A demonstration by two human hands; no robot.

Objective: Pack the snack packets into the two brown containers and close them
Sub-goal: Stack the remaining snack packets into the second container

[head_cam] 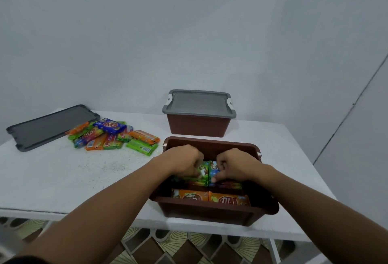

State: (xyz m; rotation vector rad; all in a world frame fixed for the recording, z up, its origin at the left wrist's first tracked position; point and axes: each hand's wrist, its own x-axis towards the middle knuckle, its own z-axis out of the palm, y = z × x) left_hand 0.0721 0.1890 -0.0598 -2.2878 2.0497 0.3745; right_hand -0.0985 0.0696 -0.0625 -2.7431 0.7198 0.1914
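Note:
An open brown container (212, 143) stands near the table's front edge, holding several snack packets; two orange ones (210, 196) lie along its near side. Both hands reach inside it. My left hand (184, 162) grips a green packet (201, 174). My right hand (233, 164) pinches a blue packet (214, 171) right beside the green one. A second brown container (198, 126) stands behind, closed by a grey lid (199, 103). A pile of loose snack packets (113, 134) lies on the table to the left.
A loose dark grey lid (50, 126) lies flat at the table's far left, touching the pile. The white table (63, 171) ends close to me, with patterned floor tiles (189, 247) below. A pale wall stands behind the table.

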